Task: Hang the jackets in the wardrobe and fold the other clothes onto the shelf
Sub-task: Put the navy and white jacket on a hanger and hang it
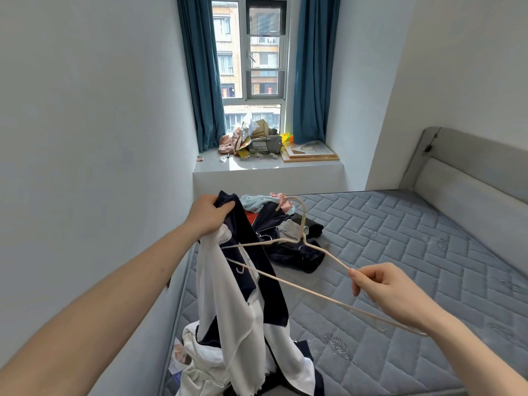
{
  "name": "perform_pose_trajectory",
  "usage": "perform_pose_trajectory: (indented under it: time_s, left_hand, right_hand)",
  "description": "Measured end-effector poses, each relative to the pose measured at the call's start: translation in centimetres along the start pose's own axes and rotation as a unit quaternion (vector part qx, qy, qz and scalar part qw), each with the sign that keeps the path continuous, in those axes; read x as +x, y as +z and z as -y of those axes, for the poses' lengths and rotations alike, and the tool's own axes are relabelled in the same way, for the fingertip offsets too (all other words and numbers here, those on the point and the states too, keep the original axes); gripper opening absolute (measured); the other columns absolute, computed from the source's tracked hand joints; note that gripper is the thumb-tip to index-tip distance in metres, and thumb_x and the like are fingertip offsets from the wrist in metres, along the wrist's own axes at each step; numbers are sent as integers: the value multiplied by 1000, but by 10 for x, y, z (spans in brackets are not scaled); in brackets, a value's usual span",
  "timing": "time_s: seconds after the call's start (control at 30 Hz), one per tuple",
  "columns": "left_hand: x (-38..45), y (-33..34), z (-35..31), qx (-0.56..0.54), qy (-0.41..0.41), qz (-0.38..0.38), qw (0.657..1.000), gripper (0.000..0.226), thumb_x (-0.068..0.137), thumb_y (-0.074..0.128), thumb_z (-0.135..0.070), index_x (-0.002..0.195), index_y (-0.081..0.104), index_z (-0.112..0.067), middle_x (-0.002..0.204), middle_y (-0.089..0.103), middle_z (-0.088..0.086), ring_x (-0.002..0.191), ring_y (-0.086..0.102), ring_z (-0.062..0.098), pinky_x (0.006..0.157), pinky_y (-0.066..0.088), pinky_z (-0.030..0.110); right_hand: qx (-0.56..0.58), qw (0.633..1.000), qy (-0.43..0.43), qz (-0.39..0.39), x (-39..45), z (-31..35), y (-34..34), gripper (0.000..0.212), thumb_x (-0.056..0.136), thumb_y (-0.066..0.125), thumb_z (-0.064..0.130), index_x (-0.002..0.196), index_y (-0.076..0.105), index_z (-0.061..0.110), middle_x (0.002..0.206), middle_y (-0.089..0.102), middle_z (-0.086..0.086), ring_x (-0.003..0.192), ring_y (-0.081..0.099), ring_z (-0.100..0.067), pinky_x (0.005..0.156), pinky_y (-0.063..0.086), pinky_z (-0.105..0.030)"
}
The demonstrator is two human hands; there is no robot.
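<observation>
My left hand [207, 214] grips the top of a navy and white jacket [228, 304], which hangs down to the mattress edge. My right hand [383, 287] pinches one arm of a beige wire hanger [288, 280]. The hanger's other end reaches into the jacket near the collar, and its hook points up toward the window. A heap of other clothes [285, 227] lies on the mattress behind the hanger: dark navy pieces, a light blue one, a pink one and a grey one. No wardrobe or shelf is in view.
A bare grey quilted mattress [400, 267] with a grey padded headboard [471, 172] fills the right side. A white wall runs close along the left. Ahead, a window ledge [257, 164] holds bags, boxes and flat boards between blue curtains [200, 72].
</observation>
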State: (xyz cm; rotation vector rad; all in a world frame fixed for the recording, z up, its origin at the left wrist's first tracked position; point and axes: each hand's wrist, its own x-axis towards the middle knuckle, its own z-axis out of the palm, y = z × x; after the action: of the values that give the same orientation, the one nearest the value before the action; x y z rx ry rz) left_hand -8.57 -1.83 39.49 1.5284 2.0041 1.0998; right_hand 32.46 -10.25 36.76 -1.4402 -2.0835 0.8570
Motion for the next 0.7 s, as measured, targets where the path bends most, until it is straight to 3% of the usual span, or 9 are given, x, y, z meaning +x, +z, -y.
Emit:
perform_pose_trajectory:
  time_s: [0.2, 0.47, 0.63, 0.7]
  left_hand:
    - [5, -7, 20, -5, -44, -8, 999, 30, 96, 67, -41, 81, 71, -16, 84, 71, 9, 87, 66, 31, 74, 47, 36]
    - [-4, 4, 0, -57, -33, 3, 998, 31, 96, 69, -39, 90, 75, -9, 92, 75, 12, 93, 70, 30, 72, 49, 33]
    - [-27, 7, -44, -144, 19, 21, 989, 17, 96, 71, -37, 85, 76, -26, 84, 78, -5, 88, 73, 21, 76, 56, 32]
    - [-43, 6, -63, -197, 38, 35, 979, 16, 96, 71, -34, 89, 79, -22, 87, 80, -3, 90, 75, 20, 74, 58, 36]
  right_hand:
    - [15, 1000, -1, -10, -3, 0, -18, 54, 97, 49, 62, 70, 69, 20, 56, 34, 2, 55, 28, -17, 53, 26, -26]
    - [2, 1000, -3, 11, 3, 1, 4, 52, 102, 50, 58, 69, 69, 22, 54, 31, 2, 52, 26, -15, 49, 24, -22]
    - [-9, 998, 17, -65, 17, 1, 31, 50, 103, 54, 50, 63, 65, 22, 47, 29, 6, 46, 26, -10, 51, 25, -29]
    - [20, 994, 29, -107, 19, -1, 42, 50, 103, 56, 48, 61, 64, 21, 47, 29, 6, 45, 26, -10, 53, 26, -33]
